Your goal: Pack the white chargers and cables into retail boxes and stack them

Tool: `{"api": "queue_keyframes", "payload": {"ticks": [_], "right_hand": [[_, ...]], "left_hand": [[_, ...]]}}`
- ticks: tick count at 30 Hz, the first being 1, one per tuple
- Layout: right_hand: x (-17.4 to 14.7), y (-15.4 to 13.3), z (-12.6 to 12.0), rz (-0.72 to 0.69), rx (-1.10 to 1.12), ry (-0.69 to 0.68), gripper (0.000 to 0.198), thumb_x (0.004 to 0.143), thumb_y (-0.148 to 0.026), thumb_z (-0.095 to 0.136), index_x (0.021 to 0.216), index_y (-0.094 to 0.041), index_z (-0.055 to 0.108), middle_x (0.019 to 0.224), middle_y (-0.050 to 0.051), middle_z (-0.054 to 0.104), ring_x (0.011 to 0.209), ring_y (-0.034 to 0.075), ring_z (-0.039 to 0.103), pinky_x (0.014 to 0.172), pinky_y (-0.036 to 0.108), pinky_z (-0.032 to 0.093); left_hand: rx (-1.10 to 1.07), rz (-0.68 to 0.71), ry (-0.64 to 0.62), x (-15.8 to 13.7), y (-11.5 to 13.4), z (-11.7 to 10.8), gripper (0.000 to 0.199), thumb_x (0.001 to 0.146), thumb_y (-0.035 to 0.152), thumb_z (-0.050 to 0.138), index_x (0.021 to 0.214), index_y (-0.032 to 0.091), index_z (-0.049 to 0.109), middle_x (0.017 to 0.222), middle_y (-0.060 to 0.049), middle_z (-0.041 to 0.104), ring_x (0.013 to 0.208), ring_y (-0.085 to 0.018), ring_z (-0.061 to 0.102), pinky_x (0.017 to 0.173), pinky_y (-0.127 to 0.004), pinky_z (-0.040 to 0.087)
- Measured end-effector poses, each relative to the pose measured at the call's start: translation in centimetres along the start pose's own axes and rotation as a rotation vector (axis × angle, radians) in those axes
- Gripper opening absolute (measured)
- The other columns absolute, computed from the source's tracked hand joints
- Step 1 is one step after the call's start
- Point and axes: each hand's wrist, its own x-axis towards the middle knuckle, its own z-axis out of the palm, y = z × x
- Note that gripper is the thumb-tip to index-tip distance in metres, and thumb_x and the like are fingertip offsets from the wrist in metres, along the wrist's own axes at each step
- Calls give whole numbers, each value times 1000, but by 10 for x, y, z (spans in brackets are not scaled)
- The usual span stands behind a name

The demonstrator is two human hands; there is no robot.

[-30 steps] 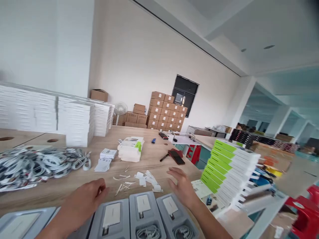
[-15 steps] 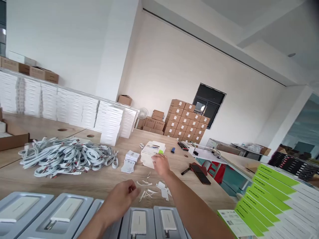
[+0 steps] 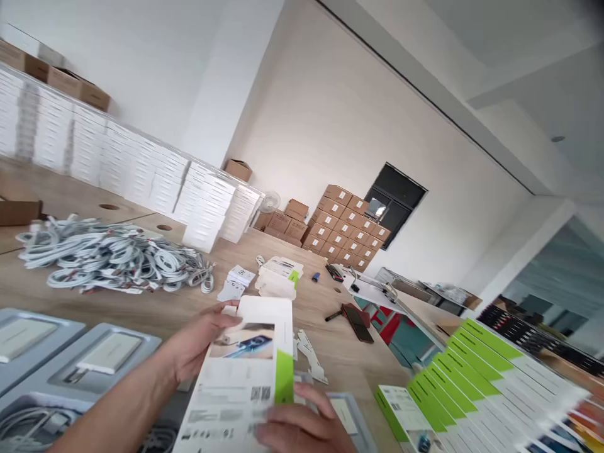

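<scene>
In the head view, a flattened white-and-green packaging box (image 3: pixel 231 390) is held up in front of me. It has a phone picture, printed text and QR codes. My left hand (image 3: pixel 201 343) is closed on its upper left edge, thumb on the front. At its lower right side my right hand (image 3: pixel 309 425) grips the edge, fingers bent over the printed face. Under and beside the box are grey trays (image 3: pixel 146 343) holding white power-bank-like blocks (image 3: pixel 111 352). The nearest tray at left shows a coiled cable (image 3: pixel 38 425).
Bundled white cables (image 3: pixel 117 258) lie in a heap at left. Further flat boxes (image 3: pixel 278 280) and small leaflets (image 3: pixel 233 283) rest mid-table. Paper scraps (image 3: pixel 311 358) and a phone (image 3: pixel 357 322) are to the right. Finished-looking green-and-white boxes (image 3: pixel 472 377) are stacked at far right.
My right hand has come back from the pile of flat boxes, and one box is now held between both hands. My left hand has moved up and taken its edge. The view has tilted.
</scene>
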Motion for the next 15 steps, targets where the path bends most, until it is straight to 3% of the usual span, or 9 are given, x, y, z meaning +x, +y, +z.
{"api": "queue_keyframes", "payload": {"ticks": [3, 6, 8, 11, 15], "right_hand": [[6, 12, -27, 223, 60, -201, 33, 93, -39, 53, 124, -30, 58, 120, 5, 68, 115, 22, 60, 103, 37, 47], [15, 35, -48, 578, 52, -336, 47, 93, -25, 51, 140, -25, 44, 138, 10, 54, 127, 24, 50, 103, 39, 47], [17, 45, -49, 700, 120, -419, 44, 91, -22, 52, 135, -27, 49, 122, 8, 63, 109, 22, 60, 92, 35, 51], [17, 49, -39, 774, 198, -527, 24, 88, -20, 54, 107, -27, 66, 90, 1, 68, 80, 17, 62, 72, 27, 48], [17, 47, -31, 809, 258, -541, 16, 83, -18, 57, 90, -26, 68, 80, -2, 68, 73, 15, 60, 66, 24, 42]], "left_hand": [[136, -28, -54, -1, -22, 13, 54, 67, 11, 71, 118, 19, 57, 81, -7, 75, 71, -28, 71, 67, -38, 54], [317, -110, -135, -3, -42, 26, 44, 71, 17, 66, 115, 20, 59, 82, -6, 75, 74, -26, 71, 68, -35, 52], [411, -125, -166, -5, -50, 33, 44, 72, 19, 63, 116, 21, 59, 82, -3, 74, 73, -23, 69, 67, -32, 51], [503, -115, -165, -5, -54, 36, 46, 70, 19, 60, 116, 21, 60, 79, 0, 73, 68, -18, 66, 63, -27, 47], [595, -120, -142, -3, -53, 33, 46, 66, 18, 58, 111, 21, 61, 76, 1, 71, 66, -18, 63, 59, -25, 43]]}}
